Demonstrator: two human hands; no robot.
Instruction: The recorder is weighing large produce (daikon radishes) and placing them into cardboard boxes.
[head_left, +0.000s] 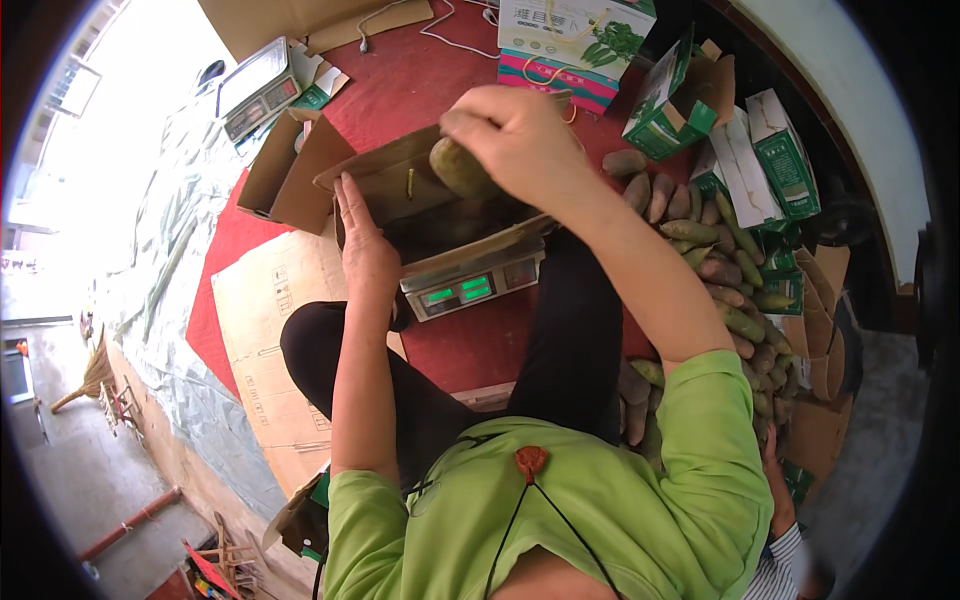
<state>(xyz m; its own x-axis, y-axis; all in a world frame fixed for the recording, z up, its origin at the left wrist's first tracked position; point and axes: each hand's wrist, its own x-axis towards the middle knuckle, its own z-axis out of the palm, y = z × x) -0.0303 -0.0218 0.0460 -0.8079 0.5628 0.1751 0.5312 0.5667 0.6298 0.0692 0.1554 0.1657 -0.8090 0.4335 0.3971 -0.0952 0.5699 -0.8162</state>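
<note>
Your right hand (515,140) is bent at the wrist with its fingers curled down, grasping a greenish-brown tuber (462,168), slightly blurred; the tuber hangs below your fingers, over the open mouth of a cardboard box (400,165) and towards its far edge; your thumb's exact hold on it is hidden from this view. Your left hand (365,255) is unclenched, its fingers lying straight against the left end of the same box, near the far-left corner; you have no tuber in that hand, and your left thumb cannot be made out.

The box rests on a scale (475,288) with green-lit displays, which shows beyond the box's near edge; the scale sits between your black-trousered legs on a red floor covering (400,75); a short yellow cord hangs on the box's inner far wall. Just beyond the box's left end stands another open brown box (290,170); a second scale (262,95) lies further off, by the covering's far-left edge; flattened cardboard (275,310) overlaps the left edge of the red, beside your left knee.

On your right, a pile of tubers (745,325) runs along the covering's right side; green and white cartons (785,155) stand beyond it; a white carton with a leafy print (570,35) stands at the far edge; another person's hand (778,480) reaches to the pile's near end.
</note>
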